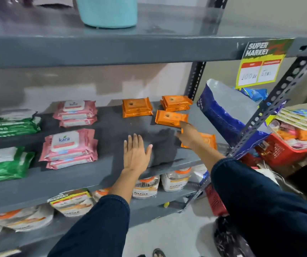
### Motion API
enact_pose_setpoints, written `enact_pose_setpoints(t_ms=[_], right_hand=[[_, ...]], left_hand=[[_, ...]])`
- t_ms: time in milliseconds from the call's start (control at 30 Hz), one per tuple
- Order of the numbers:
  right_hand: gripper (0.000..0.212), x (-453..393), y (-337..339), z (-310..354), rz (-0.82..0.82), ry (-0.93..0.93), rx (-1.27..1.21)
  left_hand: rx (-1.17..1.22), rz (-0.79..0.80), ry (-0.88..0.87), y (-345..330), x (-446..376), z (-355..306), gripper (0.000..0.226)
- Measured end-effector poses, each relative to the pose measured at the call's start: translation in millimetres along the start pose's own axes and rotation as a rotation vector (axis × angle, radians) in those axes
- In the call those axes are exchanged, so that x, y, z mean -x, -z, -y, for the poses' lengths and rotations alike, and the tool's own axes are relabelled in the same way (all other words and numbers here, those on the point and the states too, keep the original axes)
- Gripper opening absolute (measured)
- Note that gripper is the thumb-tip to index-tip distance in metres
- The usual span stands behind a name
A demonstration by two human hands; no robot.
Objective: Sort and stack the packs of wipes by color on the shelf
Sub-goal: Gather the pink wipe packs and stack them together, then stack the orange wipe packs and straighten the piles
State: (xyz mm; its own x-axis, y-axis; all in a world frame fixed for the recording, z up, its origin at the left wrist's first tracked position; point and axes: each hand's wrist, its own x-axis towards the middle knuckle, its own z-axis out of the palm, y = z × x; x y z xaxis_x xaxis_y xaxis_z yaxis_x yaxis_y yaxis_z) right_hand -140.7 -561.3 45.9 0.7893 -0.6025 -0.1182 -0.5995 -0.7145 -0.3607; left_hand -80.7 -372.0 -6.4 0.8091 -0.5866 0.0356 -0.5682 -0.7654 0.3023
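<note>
On my grey shelf (112,127) lie green packs (11,126) at left, pink packs (69,145) in middle, orange packs (137,107) at right, flat in small stacks

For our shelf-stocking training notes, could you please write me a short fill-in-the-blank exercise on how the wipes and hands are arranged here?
1. The right hand reaches over a loose pack of ____ colour near the shelf front.
2. The left hand lies flat and holds ____.
3. The pink stacks sit between the orange packs and the ____ packs.
4. The tub on the upper shelf is ____ in colour.

Missing words: orange; nothing; green; light blue
</note>
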Motion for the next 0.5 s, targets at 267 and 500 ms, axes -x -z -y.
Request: enact_pose_setpoints(t_ms=[267, 500], right_hand=[[0.082, -81.9, -1.4, -22.5, 0.091, 0.138, 0.115], [0.095, -107.7, 5.9, -17.1, 0.193, 0.153, 0.171]], left_hand=[[-0.010, 0.010, 0.111, -20.5, -0.7, 3.4, 0.064], [-0.017, 0.010, 0.132, -23.4, -2.5, 3.5, 0.063]])
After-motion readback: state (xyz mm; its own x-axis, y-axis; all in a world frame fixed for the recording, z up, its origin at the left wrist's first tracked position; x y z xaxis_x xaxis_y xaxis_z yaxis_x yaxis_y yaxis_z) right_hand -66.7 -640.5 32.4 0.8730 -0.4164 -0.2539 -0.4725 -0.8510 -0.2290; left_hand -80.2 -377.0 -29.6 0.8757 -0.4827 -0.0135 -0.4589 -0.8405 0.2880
